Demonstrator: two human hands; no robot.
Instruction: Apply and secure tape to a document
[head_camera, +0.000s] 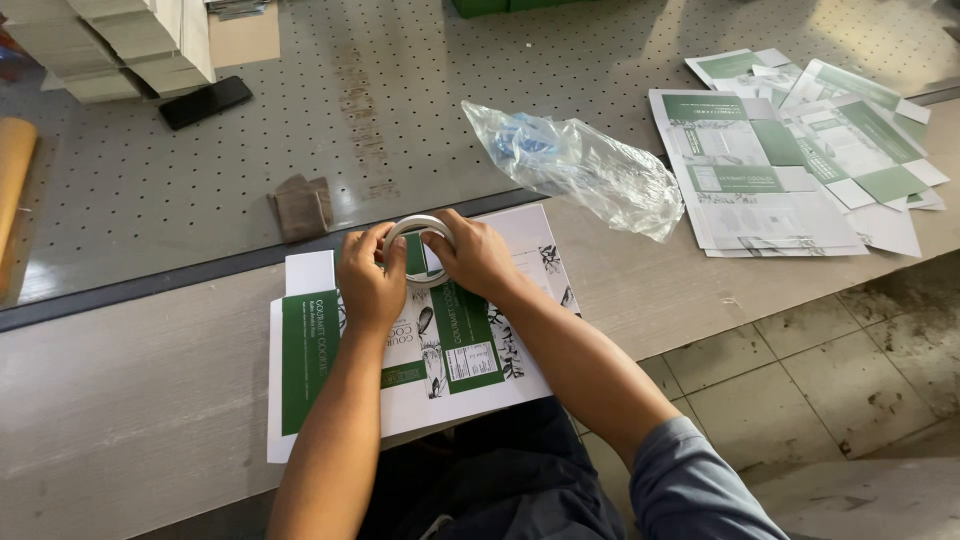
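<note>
Both hands, left (368, 280) and right (470, 255), grip one tape roll (418, 246) above one flat green-and-white carton (310, 360) that overhangs the table's (130, 390) near edge. One plastic bag (590, 170) lies just right; a carton pile (790, 160) farther right. One phone (205, 102) lies far left across open tabletop.

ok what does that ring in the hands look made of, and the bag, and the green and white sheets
Tape roll, held by left hand and right hand: probably a thin tape on a pale core, slightly glossy; hard to tell.
Bag: thin clear plastic film, crinkled and shiny, blue contents showing through.
Flat sheet and stack of sheets: printed card, matte, stiff with die-cut flaps.
</note>
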